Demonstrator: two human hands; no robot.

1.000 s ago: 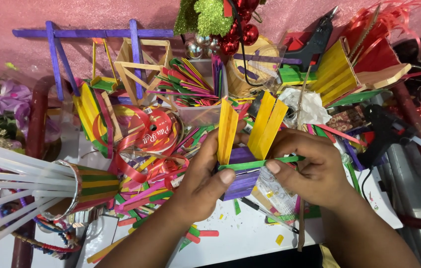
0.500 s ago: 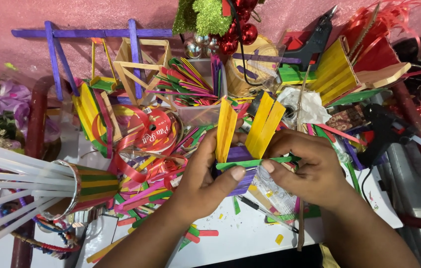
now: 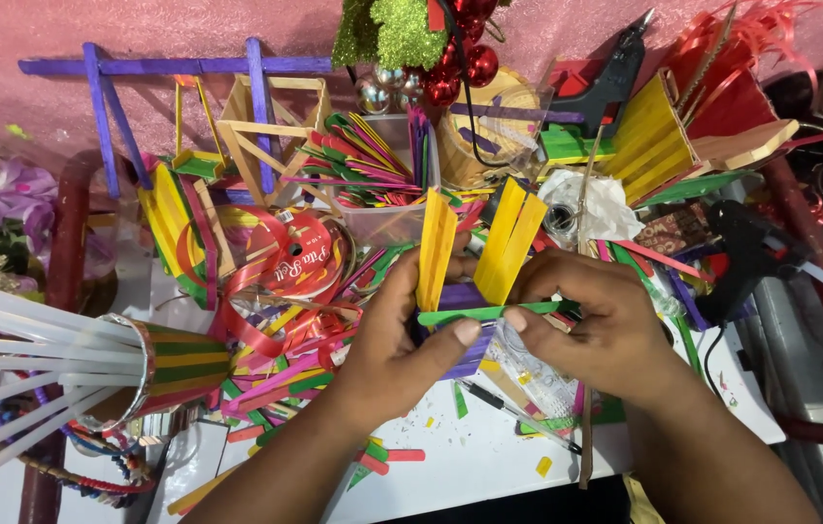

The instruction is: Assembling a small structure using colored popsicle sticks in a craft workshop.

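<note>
1. Change since the earlier frames: negligible. Both hands remain at the same spot over the table's centre, and the green stick has stayed level across the piece; the work appears to be a steady press, not a repositioning.
2. Left hand [image 3: 397, 340]: thumb and fingers pinch the craft-stick assembly [image 3: 465, 291] from the left.
3. Right hand [image 3: 591, 325]: fingertips pressed together on the green stick [image 3: 489, 312], clamping it against the front.
4. Assembly: purple stick body, two yellow sticks rising apart in a V, held above the white table [image 3: 470, 475].
5. Surroundings: red ribbon roll [image 3: 295, 257] to the left, black glue gun [image 3: 746, 257] to the right.
</note>
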